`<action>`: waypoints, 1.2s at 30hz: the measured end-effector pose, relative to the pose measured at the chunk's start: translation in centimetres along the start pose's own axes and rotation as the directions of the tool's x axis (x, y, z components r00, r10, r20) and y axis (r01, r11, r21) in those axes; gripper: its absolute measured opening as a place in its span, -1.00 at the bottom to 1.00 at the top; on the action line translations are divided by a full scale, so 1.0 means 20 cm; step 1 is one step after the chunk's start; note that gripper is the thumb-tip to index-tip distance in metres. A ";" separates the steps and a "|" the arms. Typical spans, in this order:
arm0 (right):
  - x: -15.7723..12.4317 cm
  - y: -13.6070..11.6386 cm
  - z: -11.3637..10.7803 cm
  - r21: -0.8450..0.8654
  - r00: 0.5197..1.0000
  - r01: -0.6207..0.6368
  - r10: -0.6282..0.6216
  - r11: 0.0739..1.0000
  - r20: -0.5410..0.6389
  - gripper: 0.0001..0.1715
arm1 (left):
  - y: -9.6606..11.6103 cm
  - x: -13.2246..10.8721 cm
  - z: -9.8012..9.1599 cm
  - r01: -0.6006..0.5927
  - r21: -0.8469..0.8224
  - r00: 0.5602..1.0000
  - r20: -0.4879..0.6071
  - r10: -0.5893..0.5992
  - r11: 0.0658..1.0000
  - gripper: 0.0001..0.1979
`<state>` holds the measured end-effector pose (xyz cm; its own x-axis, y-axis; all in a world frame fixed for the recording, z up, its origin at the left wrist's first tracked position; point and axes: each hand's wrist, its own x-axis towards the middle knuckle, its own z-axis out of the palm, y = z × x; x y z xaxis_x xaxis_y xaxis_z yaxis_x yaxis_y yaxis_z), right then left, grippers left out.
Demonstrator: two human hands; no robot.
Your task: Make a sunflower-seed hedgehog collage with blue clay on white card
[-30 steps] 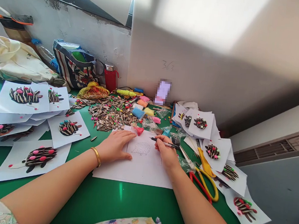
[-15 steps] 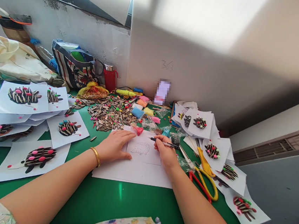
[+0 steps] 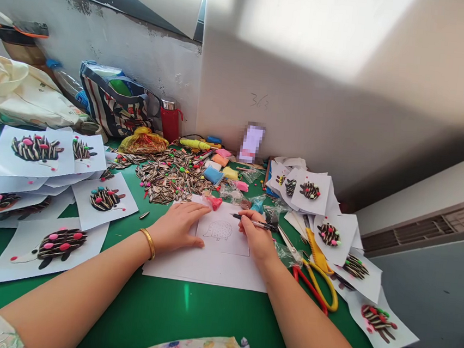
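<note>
White paper (image 3: 210, 267) lies in front of me on the green table. On it is a hedgehog drawing (image 3: 219, 230) in thin dark line, partly framed by ruled lines. My left hand (image 3: 181, 225) rests flat on the paper's left side, fingers stretched out, with a gold bangle (image 3: 148, 243) at the wrist. In my right hand (image 3: 255, 236) a black pen (image 3: 262, 224) is gripped, its tip pointing left, just above and right of the drawing; whether it touches the paper I cannot tell. A lump of red-pink clay (image 3: 214, 202) sits at the paper's top edge.
Sunflower seeds (image 3: 170, 173) are heaped behind the paper, beside coloured clay packs (image 3: 214, 175). Scissors (image 3: 291, 245) and a yellow-handled cutter (image 3: 315, 249) lie at right. Seed-hedgehog cards (image 3: 54, 266) spread left, more cards (image 3: 331, 254) right. A red flask (image 3: 170, 121) and bags stand behind.
</note>
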<state>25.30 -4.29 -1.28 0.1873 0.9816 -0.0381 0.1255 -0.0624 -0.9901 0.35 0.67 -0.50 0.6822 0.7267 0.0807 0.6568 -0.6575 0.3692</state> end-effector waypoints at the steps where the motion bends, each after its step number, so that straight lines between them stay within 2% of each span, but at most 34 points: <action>1: 0.00 0.00 0.00 -0.002 1.000 0.000 0.000 1.000 0.002 -0.68 | 0.00 0.00 0.00 -0.003 -0.001 1.000 -0.002 0.003 1.000 -0.11; 22: 0.00 0.00 -0.01 -0.013 1.000 0.025 -0.025 1.000 -0.002 -0.75 | -0.01 0.00 0.01 -0.015 0.014 1.000 -0.009 0.015 1.000 -0.13; 28: -0.01 -0.01 -0.01 -0.149 0.996 0.084 -0.088 0.985 -0.020 -0.74 | 0.00 0.00 0.00 -0.008 0.021 1.000 -0.001 0.008 1.000 -0.15; 31: -0.02 -0.03 0.00 -0.175 0.990 0.141 -0.140 0.975 0.016 -0.71 | 0.00 -0.01 0.00 -0.012 0.024 1.000 -0.004 0.012 1.000 -0.17; 36: -0.03 -0.06 0.00 -0.124 0.976 0.196 -0.181 0.973 0.122 -0.69 | 0.00 -0.01 0.00 -0.018 0.017 1.000 -0.003 0.018 1.000 -0.18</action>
<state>24.99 -4.89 -0.08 0.0409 0.9913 0.1254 0.2798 0.1091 -0.9538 0.23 0.60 -0.52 0.6930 0.7153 0.0899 0.6499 -0.6738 0.3515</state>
